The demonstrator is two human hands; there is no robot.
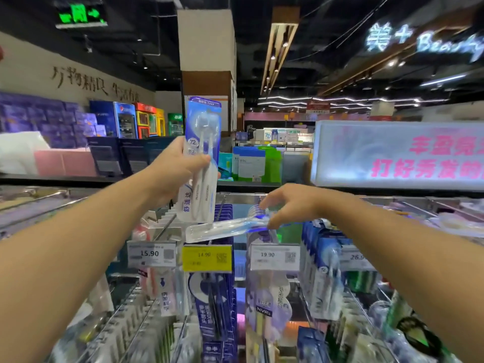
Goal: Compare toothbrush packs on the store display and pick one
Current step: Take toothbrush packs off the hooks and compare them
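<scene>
Our both arms stretched forward, bare to past elbow. Our left hand raised above right, palm turned inward, thumb across front of upright toothbrush pack, fingers curled behind it, firm grip. Our right hand lower, wrist bent down, fingers drooping, fingertips and thumb pinching end of second pack, which lies nearly flat. Hands near each other, not touching.

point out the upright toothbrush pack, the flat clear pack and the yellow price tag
upright toothbrush pack (pixel 203 127): head view, upper card near the brush heads
flat clear pack (pixel 222 229): head view, middle of its clear blister
yellow price tag (pixel 207 258): head view, centre of the label
</scene>
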